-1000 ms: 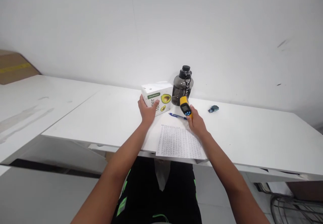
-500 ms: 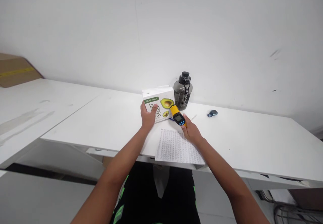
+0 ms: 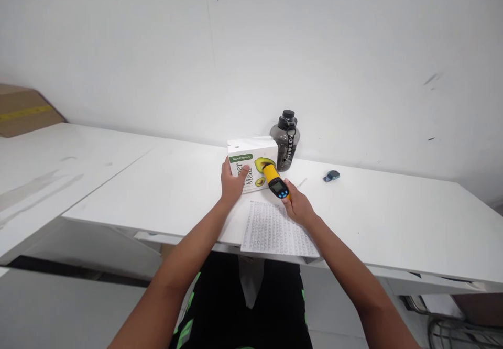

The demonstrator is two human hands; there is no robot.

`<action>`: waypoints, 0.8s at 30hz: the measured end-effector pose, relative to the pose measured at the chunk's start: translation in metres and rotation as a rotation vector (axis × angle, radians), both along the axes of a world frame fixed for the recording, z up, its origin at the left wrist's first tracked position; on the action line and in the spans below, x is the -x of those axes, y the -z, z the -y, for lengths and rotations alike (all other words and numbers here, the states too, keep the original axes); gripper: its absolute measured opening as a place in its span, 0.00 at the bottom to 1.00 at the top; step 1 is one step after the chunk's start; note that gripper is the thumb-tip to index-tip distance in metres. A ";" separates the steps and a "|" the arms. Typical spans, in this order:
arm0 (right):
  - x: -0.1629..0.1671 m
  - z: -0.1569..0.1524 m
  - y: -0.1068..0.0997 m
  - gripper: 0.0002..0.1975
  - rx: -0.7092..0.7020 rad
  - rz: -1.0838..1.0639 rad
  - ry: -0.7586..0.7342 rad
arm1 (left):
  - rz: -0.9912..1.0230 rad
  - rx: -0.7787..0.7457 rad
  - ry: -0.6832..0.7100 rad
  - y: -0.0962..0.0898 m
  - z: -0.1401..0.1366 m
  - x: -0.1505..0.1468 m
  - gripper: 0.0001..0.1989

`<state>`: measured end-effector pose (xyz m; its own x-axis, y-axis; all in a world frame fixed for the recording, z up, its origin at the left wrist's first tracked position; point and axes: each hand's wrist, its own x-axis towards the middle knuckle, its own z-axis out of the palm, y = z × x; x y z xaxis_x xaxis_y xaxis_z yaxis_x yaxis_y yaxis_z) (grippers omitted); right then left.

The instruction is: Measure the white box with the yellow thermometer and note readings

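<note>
My left hand (image 3: 232, 180) grips the left side of a white box (image 3: 248, 146) printed with avocados and a green label, its thumb across the front. In my right hand (image 3: 297, 202) is a yellow and black infrared thermometer (image 3: 276, 181), its small screen and blue buttons facing up toward me. The thermometer's front end points at the avocado picture and overlaps it in view; I cannot tell whether it touches. Below both hands lies a sheet of paper (image 3: 273, 231) with dense rows of writing, reaching the table's front edge.
A dark translucent water bottle (image 3: 286, 142) stands behind the box, near the wall. To the right rests a small dark bluish object (image 3: 331, 176) on the white table (image 3: 393, 213). A cardboard box (image 3: 25, 110) with yellow tape sits at the far left.
The white box has shifted slightly right, covering more of the bottle. The thermometer has tilted a little, its front end now further left over the avocado picture.
</note>
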<state>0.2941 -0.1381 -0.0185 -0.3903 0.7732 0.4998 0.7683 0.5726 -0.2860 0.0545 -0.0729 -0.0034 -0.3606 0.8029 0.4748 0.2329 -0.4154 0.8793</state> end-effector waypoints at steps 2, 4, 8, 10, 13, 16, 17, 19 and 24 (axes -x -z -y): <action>0.000 0.000 0.000 0.30 -0.004 -0.002 -0.013 | -0.009 -0.013 0.011 0.000 0.001 0.000 0.28; 0.000 0.000 0.000 0.31 -0.006 -0.004 -0.024 | -0.020 -0.019 0.018 0.000 0.001 -0.001 0.28; 0.000 0.001 -0.002 0.32 0.009 -0.001 -0.031 | -0.033 -0.029 0.022 -0.001 0.003 -0.001 0.27; 0.000 0.001 -0.003 0.32 0.024 0.010 -0.033 | -0.039 -0.026 0.025 -0.002 0.003 -0.001 0.28; -0.001 0.001 -0.004 0.33 0.037 0.025 -0.045 | -0.051 -0.018 0.032 -0.003 0.004 -0.002 0.29; 0.000 0.001 -0.004 0.32 0.013 0.030 -0.061 | -0.062 -0.033 0.036 -0.004 0.005 -0.001 0.30; 0.000 0.001 -0.004 0.31 0.007 0.034 -0.058 | -0.067 -0.038 0.032 -0.003 0.004 -0.001 0.30; 0.000 0.001 -0.004 0.30 0.006 0.048 -0.048 | -0.076 -0.042 0.025 -0.003 0.004 -0.001 0.29; 0.000 0.002 -0.005 0.30 -0.012 0.053 -0.064 | -0.063 -0.046 0.036 -0.003 0.004 -0.001 0.29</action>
